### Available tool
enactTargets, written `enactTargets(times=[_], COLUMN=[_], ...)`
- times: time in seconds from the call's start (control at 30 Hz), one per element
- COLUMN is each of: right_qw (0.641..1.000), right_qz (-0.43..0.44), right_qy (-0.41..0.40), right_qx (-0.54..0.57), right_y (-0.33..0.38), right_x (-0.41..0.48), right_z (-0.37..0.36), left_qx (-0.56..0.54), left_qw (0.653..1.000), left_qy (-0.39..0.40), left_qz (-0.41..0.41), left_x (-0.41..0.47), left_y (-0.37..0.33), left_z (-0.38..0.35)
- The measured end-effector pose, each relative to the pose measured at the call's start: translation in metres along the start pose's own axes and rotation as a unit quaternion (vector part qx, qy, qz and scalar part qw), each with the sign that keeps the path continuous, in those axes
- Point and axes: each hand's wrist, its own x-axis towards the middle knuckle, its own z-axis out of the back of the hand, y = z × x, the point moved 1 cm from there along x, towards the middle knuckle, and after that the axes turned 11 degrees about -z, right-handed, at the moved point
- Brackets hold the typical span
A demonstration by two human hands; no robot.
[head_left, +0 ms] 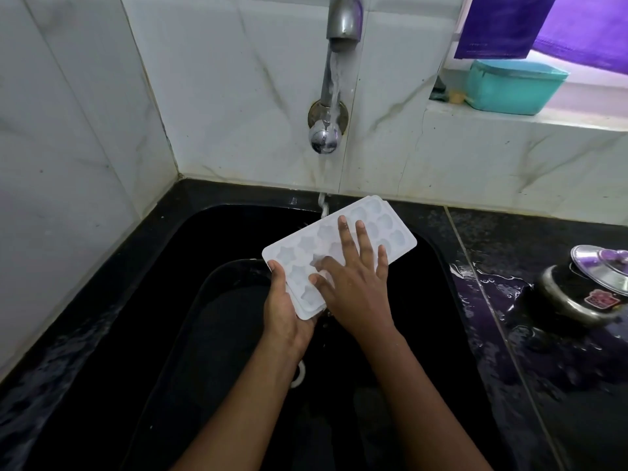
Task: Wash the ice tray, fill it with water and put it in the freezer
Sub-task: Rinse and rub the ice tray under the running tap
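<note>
Over a black sink (pixel 163 253), the left hand (pixel 284 311) grips the white ice tray (pixel 390 229); the right hand (pixel 356 280) presses flat, fingers spread, under the running tap (pixel 343 25).

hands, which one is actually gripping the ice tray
The left hand: its thumb hooks over the near end of the ice tray. The right hand only lies flat on top, fingers spread.

Left hand (pixel 283 311) grips tray (pixel 289 253), right hand (pixel 353 283) atop.
</note>
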Motion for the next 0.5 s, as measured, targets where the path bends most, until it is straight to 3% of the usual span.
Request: enactTargets(times=[0.2,0.3,0.43,0.5], right_qw=[0.999,0.999,0.998,0.999], right_qz=[0.015,0.038,0.005,0.020], right_qy=[0.039,0.013,-0.056,-0.036], right_qx=[-0.010,-0.004,0.005,0.011], right_y=[0.008,-0.001,0.000,0.001], right_x=[-0.004,0.002,-0.003,-0.005], right_z=[-0.005,-0.003,-0.005,-0.006], left_qx=[-0.013,-0.005,0.016,0.014], left_qw=[1.000,1.000,1.000,1.000], left_qy=[0.007,0.004,0.012,0.008], left_qz=[0.004,-0.009,0.003,0.000], left_x=[0.001,0.003,-0.001,-0.001], left_y=[-0.001,-0.002,0.003,0.002], left_z=[0.002,0.003,0.000,0.001])
